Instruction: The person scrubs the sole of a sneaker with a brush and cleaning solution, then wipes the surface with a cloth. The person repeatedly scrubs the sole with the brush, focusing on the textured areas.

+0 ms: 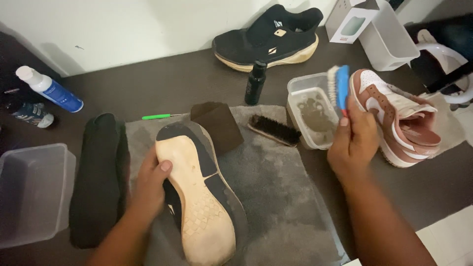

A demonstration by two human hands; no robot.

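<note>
My left hand (149,184) grips a black sneaker (199,189) turned on its side, its cream sole facing up, over a grey towel (276,197). Raised over a clear tub of murky water (311,118), my right hand (352,143) holds a blue-handled brush (339,87) with pale bristles. The brush is apart from the shoe.
A black insole (98,177) lies left of the towel, beside an empty clear tub (29,192). A dark-bristled brush (274,130), a brown pad (217,125), a green tool (158,116), a small black bottle (255,83), a second black sneaker (271,37), a pink-and-white sneaker (399,118) and a blue bottle (49,88) stand around.
</note>
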